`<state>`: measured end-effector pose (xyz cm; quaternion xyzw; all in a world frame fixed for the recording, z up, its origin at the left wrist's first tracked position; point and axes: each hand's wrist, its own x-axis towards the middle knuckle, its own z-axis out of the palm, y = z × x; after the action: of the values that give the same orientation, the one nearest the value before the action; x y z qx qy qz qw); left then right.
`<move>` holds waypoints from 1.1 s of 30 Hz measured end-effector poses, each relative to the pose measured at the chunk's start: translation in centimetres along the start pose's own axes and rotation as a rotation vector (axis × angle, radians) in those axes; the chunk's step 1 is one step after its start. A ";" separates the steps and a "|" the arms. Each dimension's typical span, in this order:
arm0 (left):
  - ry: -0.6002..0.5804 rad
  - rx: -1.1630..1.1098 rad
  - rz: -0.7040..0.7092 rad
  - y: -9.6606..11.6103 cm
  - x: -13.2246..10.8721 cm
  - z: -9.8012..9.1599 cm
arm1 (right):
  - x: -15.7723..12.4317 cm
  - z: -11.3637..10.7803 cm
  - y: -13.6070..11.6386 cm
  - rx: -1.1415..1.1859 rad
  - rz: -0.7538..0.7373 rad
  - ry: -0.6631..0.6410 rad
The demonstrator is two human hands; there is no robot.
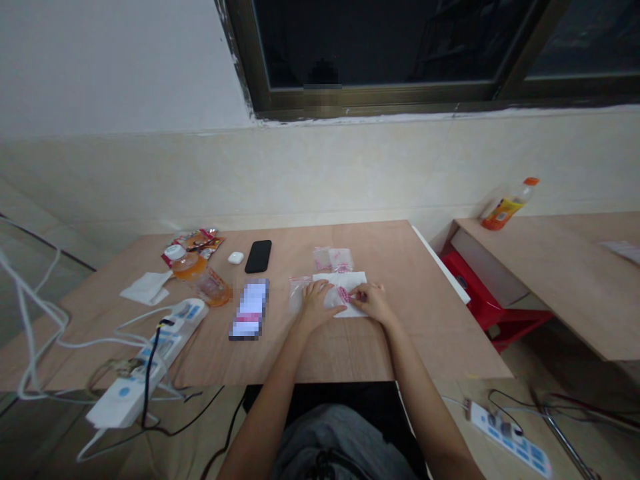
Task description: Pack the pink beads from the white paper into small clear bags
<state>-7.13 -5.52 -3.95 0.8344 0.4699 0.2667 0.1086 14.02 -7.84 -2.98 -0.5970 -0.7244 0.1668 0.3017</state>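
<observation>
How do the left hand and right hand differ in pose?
The left hand is opened out, thumb held away; the right hand is curled, fingers drawn together. The left hand lies over the left side of the paper; the right hand is at its right, fingertips at the pink patch. Both reach over the paper.

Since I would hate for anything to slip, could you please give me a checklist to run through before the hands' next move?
1. Left hand over the white sheet: ok, spread across its left part.
2. Right hand at the pink piece: ok, fingertips are beside or on it.
3. Firm grip on the pink piece: cannot tell, too small to make out.
4. Clear bag free of the left hand: not ok, the hand overlaps it in this view.
5. White sheet wholly on the table: ok, away from the edges.
6. Nearby drink bottle capped: ok, white cap on.
</observation>
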 end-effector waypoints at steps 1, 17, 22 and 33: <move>0.002 0.002 -0.002 0.0 0.0 0.0 | 0.0 -0.1 -0.1 -0.002 0.004 0.003; -0.017 -0.016 0.004 0.1 0.0 -0.1 | 0.3 0.2 0.0 0.107 0.015 0.047; -0.026 -0.016 -0.008 0.2 0.0 -0.1 | 0.6 1.1 -0.4 0.207 -0.015 0.039; -0.009 -0.016 0.008 -0.1 0.0 0.1 | 0.2 0.5 0.0 0.123 0.024 0.061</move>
<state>-7.14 -5.42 -4.12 0.8366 0.4638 0.2672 0.1164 13.68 -7.61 -3.33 -0.5910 -0.6959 0.1963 0.3576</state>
